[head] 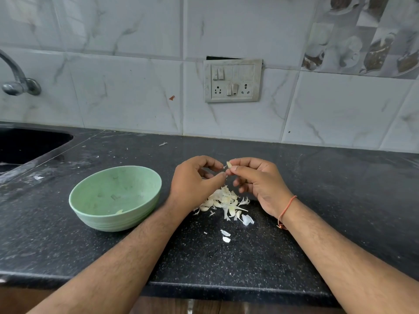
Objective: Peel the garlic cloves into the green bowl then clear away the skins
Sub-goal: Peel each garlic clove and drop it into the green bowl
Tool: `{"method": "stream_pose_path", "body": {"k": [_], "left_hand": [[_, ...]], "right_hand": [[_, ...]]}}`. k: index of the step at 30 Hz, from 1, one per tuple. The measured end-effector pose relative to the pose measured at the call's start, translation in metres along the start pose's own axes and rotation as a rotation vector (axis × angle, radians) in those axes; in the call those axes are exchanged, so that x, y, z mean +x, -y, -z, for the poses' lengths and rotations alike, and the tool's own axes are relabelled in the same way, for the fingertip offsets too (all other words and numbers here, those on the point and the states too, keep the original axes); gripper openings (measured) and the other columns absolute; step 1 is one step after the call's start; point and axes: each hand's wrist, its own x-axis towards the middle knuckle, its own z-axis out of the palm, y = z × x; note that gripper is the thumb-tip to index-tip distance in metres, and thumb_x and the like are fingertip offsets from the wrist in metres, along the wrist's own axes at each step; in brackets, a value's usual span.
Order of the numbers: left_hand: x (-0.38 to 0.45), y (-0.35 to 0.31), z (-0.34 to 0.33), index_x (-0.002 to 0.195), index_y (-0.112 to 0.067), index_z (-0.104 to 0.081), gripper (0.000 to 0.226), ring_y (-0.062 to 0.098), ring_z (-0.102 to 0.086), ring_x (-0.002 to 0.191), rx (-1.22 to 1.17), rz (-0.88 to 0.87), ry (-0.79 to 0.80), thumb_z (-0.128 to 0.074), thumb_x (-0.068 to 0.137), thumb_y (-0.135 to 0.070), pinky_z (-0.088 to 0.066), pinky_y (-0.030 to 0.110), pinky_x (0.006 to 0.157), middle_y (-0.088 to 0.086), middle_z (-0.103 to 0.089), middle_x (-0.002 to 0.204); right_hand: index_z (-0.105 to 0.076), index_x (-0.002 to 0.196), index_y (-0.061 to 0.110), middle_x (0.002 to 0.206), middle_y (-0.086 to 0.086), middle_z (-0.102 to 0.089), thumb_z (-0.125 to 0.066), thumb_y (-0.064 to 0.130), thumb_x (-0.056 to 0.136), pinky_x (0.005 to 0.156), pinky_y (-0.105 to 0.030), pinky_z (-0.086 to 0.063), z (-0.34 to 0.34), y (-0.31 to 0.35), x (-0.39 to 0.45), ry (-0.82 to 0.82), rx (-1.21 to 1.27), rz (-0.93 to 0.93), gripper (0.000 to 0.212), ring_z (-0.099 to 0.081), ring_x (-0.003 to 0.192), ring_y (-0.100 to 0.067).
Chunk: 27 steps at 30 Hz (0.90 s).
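Observation:
A pale garlic clove (229, 165) is pinched between the thumb and forefinger of my right hand (258, 180), held above the black counter. My left hand (195, 180) is right beside it, fingers curled, its thumb and fingertips meeting at the clove's loose skin. Below the hands lies a heap of garlic cloves and papery skins (223, 201). The green bowl (90, 196) stands on the counter left of my left wrist, with one peeled clove (119, 211) showing at its near inner edge.
Stray skin flakes (225, 235) lie on the counter (317, 211) nearer me. A dark sink (27, 143) is set in at the far left under a tap (15, 80). The tiled wall carries a switch panel (232, 80). The counter's front edge runs across below my forearms.

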Motion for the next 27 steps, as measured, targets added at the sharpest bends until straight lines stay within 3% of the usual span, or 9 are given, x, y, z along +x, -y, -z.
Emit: {"method": "stream_pose_path", "body": {"k": [2,4,7,12,14,17,22,24,27], "left_hand": [[-0.001,0.001,0.001,0.109,-0.03,-0.079,0.027,0.001,-0.071,0.07,-0.022,0.003,0.01,-0.09,0.084,-0.033,-0.054,0.017,0.067,-0.018,-0.078,0.095],[0.005,-0.003,0.003,0.115,-0.03,-0.08,0.032,-0.003,-0.067,0.065,-0.039,-0.028,-0.002,-0.089,0.086,-0.035,-0.051,0.013,0.065,-0.024,-0.077,0.093],[0.008,-0.002,0.0,0.106,-0.034,-0.084,0.016,-0.003,-0.059,0.057,-0.017,-0.042,-0.009,-0.085,0.09,-0.03,-0.045,0.014,0.059,-0.024,-0.073,0.073],[0.01,0.004,0.0,0.101,-0.032,-0.085,0.009,-0.005,-0.056,0.054,-0.048,-0.008,-0.016,-0.082,0.093,-0.029,-0.042,0.013,0.056,-0.014,-0.074,0.069],[0.01,0.004,0.0,0.102,-0.029,-0.084,0.008,-0.004,-0.055,0.054,-0.094,0.004,-0.006,-0.081,0.094,-0.028,-0.042,0.013,0.054,-0.01,-0.075,0.071],[0.01,0.006,-0.001,0.103,-0.03,-0.084,0.009,0.001,-0.058,0.061,-0.16,0.029,0.035,-0.08,0.096,-0.03,-0.047,0.022,0.059,-0.004,-0.078,0.078],[0.01,0.009,-0.001,0.099,-0.032,-0.084,0.007,0.019,-0.07,0.078,-0.174,0.055,0.079,-0.081,0.094,-0.036,-0.061,0.051,0.077,-0.001,-0.081,0.087],[0.009,0.008,-0.001,0.096,-0.03,-0.083,0.007,0.019,-0.075,0.081,-0.165,0.059,0.063,-0.083,0.092,-0.036,-0.063,0.047,0.079,-0.004,-0.081,0.086],[0.009,0.006,0.0,0.091,-0.027,-0.082,0.009,0.008,-0.07,0.071,-0.135,0.049,0.014,-0.086,0.089,-0.035,-0.058,0.029,0.068,-0.007,-0.08,0.082]], "right_hand": [[-0.078,0.11,0.003,0.1,-0.021,-0.079,-0.076,0.005,0.094,0.056,-0.031,-0.05,0.0,-0.004,0.0,-0.005,-0.009,0.008,0.016,-0.065,0.07,-0.023],[-0.08,0.107,0.004,0.098,-0.022,-0.079,-0.077,0.005,0.093,0.056,-0.031,-0.051,-0.001,0.002,0.007,0.004,-0.041,0.038,0.015,-0.065,0.07,-0.024],[-0.081,0.105,0.004,0.095,-0.022,-0.079,-0.08,0.004,0.091,0.056,-0.031,-0.051,0.0,0.003,0.007,-0.004,-0.082,0.044,0.014,-0.065,0.069,-0.025],[-0.081,0.107,0.003,0.092,-0.03,-0.074,-0.082,0.0,0.087,0.054,-0.029,-0.052,-0.002,0.001,0.004,0.04,-0.049,0.083,0.02,-0.066,0.071,-0.023],[-0.08,0.109,0.003,0.09,-0.025,-0.074,-0.081,-0.001,0.088,0.053,-0.029,-0.052,-0.003,0.0,0.005,0.055,-0.023,0.103,0.02,-0.066,0.072,-0.021],[-0.08,0.109,0.004,0.089,-0.011,-0.076,-0.077,-0.001,0.092,0.053,-0.029,-0.053,-0.002,-0.001,0.004,0.056,-0.02,0.139,0.017,-0.065,0.073,-0.019],[-0.081,0.108,0.005,0.096,-0.013,-0.079,-0.08,0.006,0.092,0.054,-0.031,-0.055,-0.002,0.0,0.004,0.051,-0.091,0.19,0.016,-0.067,0.077,-0.019],[-0.082,0.106,0.006,0.097,-0.014,-0.079,-0.081,0.007,0.091,0.055,-0.032,-0.056,-0.002,-0.001,0.004,0.042,-0.117,0.208,0.015,-0.069,0.079,-0.019],[-0.08,0.107,0.008,0.095,-0.014,-0.079,-0.08,0.009,0.093,0.057,-0.034,-0.06,-0.003,-0.001,0.003,0.045,-0.159,0.235,0.014,-0.074,0.082,-0.023]]}}
